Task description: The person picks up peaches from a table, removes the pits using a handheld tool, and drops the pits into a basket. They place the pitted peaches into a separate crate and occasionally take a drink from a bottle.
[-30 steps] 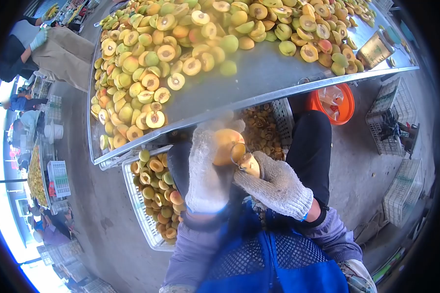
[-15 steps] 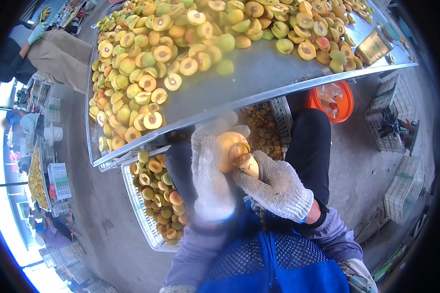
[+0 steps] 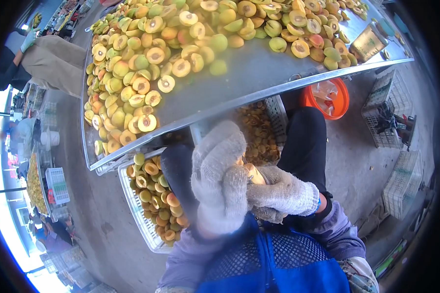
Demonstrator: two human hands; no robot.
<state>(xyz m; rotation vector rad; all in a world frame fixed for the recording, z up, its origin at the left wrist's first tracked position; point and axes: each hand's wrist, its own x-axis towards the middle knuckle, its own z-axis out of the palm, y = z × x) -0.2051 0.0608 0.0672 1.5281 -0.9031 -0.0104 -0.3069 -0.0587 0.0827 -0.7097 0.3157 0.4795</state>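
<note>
Both hands wear pale knitted gloves and meet in front of my lap. My left hand (image 3: 219, 173) is closed around a fruit, of which only a small orange bit (image 3: 240, 160) shows between the fingers. My right hand (image 3: 281, 191) grips a small tool by its yellowish handle (image 3: 254, 175); its working end is hidden behind the left fingers. Just beyond the hands, a metal table (image 3: 239, 93) bears a heap of halved fruit (image 3: 132, 73), many with stones showing. Left of my legs, a white crate (image 3: 141, 215) holds pitted halves (image 3: 164, 207).
Another crate (image 3: 277, 115) with fruit pieces stands between my knees under the table edge. An orange bucket (image 3: 344, 100) is to its right. A clear container (image 3: 369, 43) sits on the table. White crates (image 3: 402, 183) stand far right; a person (image 3: 51, 58) is at upper left.
The left fingers have folded over the fruit, hiding it and the tool's ring-like end. My right hand has turned and moved slightly down. The view has shifted a little.
</note>
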